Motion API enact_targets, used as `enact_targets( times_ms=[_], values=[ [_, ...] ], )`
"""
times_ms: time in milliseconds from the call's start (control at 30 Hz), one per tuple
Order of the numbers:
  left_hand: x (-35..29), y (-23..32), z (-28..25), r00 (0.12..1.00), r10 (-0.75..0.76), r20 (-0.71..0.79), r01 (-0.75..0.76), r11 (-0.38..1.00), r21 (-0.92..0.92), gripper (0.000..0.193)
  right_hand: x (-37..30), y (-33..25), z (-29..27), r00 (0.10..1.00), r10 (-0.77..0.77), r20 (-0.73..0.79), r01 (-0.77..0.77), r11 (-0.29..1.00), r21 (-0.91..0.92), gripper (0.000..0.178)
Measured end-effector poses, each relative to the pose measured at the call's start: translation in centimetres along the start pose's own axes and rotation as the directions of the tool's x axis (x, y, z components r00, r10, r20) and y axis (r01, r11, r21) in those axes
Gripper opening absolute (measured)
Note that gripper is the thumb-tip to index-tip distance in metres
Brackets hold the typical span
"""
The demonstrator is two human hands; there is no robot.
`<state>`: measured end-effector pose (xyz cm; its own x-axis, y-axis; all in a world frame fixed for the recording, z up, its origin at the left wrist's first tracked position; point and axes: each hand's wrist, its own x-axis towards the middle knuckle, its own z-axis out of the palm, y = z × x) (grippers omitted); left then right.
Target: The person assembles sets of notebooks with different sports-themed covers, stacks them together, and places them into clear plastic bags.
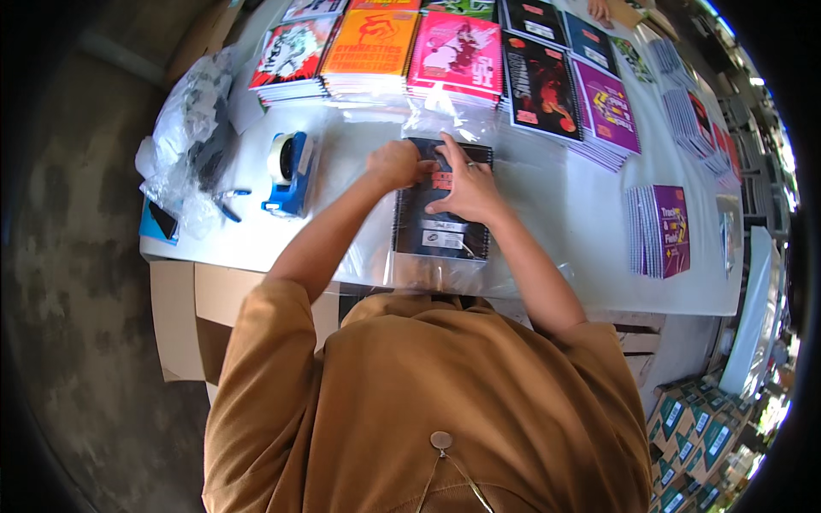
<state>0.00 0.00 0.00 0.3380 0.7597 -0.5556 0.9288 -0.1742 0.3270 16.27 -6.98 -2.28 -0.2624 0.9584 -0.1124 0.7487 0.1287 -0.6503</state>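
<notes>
A dark spiral-bound notebook (pixel 443 231) lies in front of me at the table's near edge, its white label toward me. Clear plastic film (pixel 402 272) shows around it and hangs past the near edge. My left hand (pixel 395 165) is closed at the notebook's upper left, fingers curled over its edge; what they pinch is hidden. Across the notebook's upper right my right hand (pixel 470 190) rests with thumb and fingers spread.
Stacks of colourful notebooks (pixel 369 44) line the far side. A purple notebook stack (pixel 660 232) stands at right. On the left are a blue tape dispenser (pixel 293 175), scissors (pixel 229 205) and crumpled plastic (pixel 190 137). Another person's hand (pixel 600 10) shows at far right.
</notes>
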Motion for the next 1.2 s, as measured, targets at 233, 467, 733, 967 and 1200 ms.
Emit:
enact_targets(
  times_ms=[233, 467, 733, 967, 1200],
  values=[
    [1.0, -8.4, -3.1, 0.993, 0.072, 0.089, -0.105, 0.885, 0.454, 0.057, -0.3, 0.5, -0.4, 0.993, -0.115, -0.035, 0.116, 0.993, 0.030, 0.119],
    [0.5, -3.3, 8.6, 0.928, 0.152, -0.341, -0.372, 0.473, -0.799, 0.068, -2.3, 6.0, 1.7, 0.877, 0.444, -0.184, -0.266, 0.767, 0.584, 0.087],
    [-7.6, -1.4, 5.0, 0.737, -0.053, -0.674, -0.675, -0.004, -0.738, 0.069, -5.7, -2.2, -3.3, 0.808, -0.076, -0.584, 0.544, 0.476, 0.691, 0.077],
    [-8.4, -0.8, 1.0, 0.507, 0.032, -0.861, -0.769, 0.468, -0.436, 0.033, -4.2, -0.4, -6.7, 0.831, -0.066, -0.553, 0.375, 0.800, 0.468, 0.037],
    [-12.9, -1.3, -7.1, 0.225, -0.029, -0.974, -0.826, 0.524, -0.207, 0.056, -4.8, -3.6, -11.6, 0.480, -0.015, -0.877, 0.592, 0.743, 0.311, 0.048]
  ],
)
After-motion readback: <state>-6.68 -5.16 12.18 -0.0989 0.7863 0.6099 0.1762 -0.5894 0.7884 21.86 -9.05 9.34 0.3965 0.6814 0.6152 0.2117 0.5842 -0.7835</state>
